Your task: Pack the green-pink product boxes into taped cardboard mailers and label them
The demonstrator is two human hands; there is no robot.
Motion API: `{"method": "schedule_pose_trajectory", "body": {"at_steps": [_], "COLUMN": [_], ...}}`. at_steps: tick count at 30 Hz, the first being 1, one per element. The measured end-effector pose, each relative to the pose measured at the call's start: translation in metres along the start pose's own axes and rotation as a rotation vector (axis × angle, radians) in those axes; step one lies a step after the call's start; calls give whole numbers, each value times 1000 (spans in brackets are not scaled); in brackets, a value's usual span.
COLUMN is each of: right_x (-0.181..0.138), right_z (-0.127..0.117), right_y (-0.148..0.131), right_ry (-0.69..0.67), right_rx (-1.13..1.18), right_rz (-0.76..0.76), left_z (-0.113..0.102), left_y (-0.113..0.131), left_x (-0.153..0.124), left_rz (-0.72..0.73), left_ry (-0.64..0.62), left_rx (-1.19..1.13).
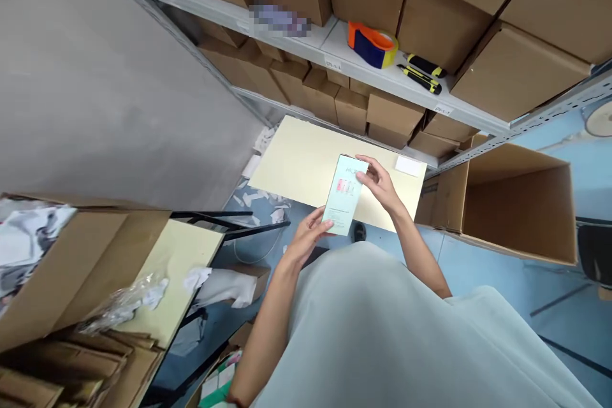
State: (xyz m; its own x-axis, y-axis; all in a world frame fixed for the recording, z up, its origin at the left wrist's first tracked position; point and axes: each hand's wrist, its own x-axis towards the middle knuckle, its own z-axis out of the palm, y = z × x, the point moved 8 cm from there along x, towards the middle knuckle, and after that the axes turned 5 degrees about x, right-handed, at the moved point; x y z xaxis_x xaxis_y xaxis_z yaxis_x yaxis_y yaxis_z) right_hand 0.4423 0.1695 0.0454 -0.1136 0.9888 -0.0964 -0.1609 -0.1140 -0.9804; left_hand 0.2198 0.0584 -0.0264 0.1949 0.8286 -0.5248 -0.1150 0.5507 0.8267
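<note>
A pale mint-green printed box [343, 197] is held tilted in front of me, with small coloured pictures and lines of text on its face. My left hand [306, 234] grips its lower left corner, thumb on the front. At the upper right edge, my right hand [378, 183] holds it between thumb and fingers. Behind and below the box lies a cream tabletop [296, 159]. On that tabletop, to the right of my right hand, rests a small white slip or box [407, 166].
A metal shelf [310, 44] packed with cardboard boxes stands ahead, carrying a tape roll [373, 44] and box cutters [423, 73]. A large open carton [519, 204] is at right. Left, a side table [184, 252] bears plastic wrap [127, 299] and cardboard. Paper scraps litter the floor.
</note>
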Motion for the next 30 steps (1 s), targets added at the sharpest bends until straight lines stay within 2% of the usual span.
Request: {"method": "schedule_pose_trajectory", "body": {"at_steps": [2, 6, 11, 14, 19, 22, 25, 27, 30], "right_x": [9, 25, 45, 52, 61, 70, 78, 82, 87], "right_z": [-5, -3, 22, 41, 73, 97, 111, 113, 113], "right_y": [6, 21, 20, 13, 9, 12, 13, 13, 12], "right_ry": [40, 160, 210, 205, 220, 224, 303, 395, 504], "right_rx": [0, -17, -78, -116, -39, 49, 78, 44, -38], "right_rz": [11, 43, 31, 33, 50, 13, -37, -55, -57], "left_z": [0, -16, -36, -60, -104, -118, -127, -134, -142], "left_y": [8, 39, 64, 75, 83, 89, 95, 99, 106], "left_x": [13, 39, 63, 74, 89, 92, 93, 97, 108], "left_rz": [-7, 145, 182, 129, -61, -135, -165, -139, -28], "left_ry": [-55, -49, -240, -319, -455, -586, -677, -671, -566], "left_rx": [37, 118, 167, 140, 11, -56, -59, -4, 104]}}
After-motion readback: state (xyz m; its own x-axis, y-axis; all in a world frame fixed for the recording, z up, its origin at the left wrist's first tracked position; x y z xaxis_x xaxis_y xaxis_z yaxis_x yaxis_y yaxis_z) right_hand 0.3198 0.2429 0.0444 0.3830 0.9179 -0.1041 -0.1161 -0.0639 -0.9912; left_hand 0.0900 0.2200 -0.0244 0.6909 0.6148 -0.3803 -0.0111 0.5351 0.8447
